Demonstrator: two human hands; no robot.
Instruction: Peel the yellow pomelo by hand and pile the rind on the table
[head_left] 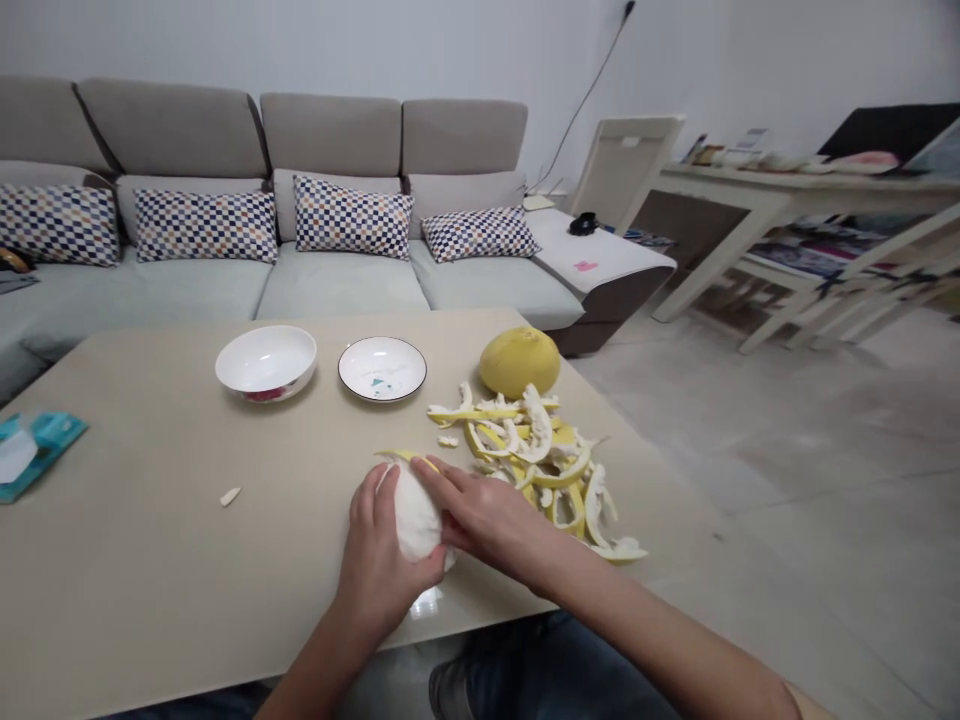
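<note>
Near the table's front edge, a mostly peeled pomelo (417, 515) with white pith showing sits between my two hands. A strip of yellow peel (409, 455) is still at its far side. My left hand (379, 550) wraps around the left of the fruit, its thumb low at the front. My right hand (480, 510) grips the right side, with fingers over the top by the yellow strip. Just right of my hands lies a heap of yellow and white peel strips (559, 475). Behind the heap rests a whole yellow pomelo (520, 361).
A white bowl (266, 358) and a dark-rimmed white plate (382, 370) stand at the table's far side. A blue tissue pack (49, 450) lies far left, and a small pale piece (230, 496) nearer the middle. Beyond the table (187, 580) is a grey sofa (337, 290).
</note>
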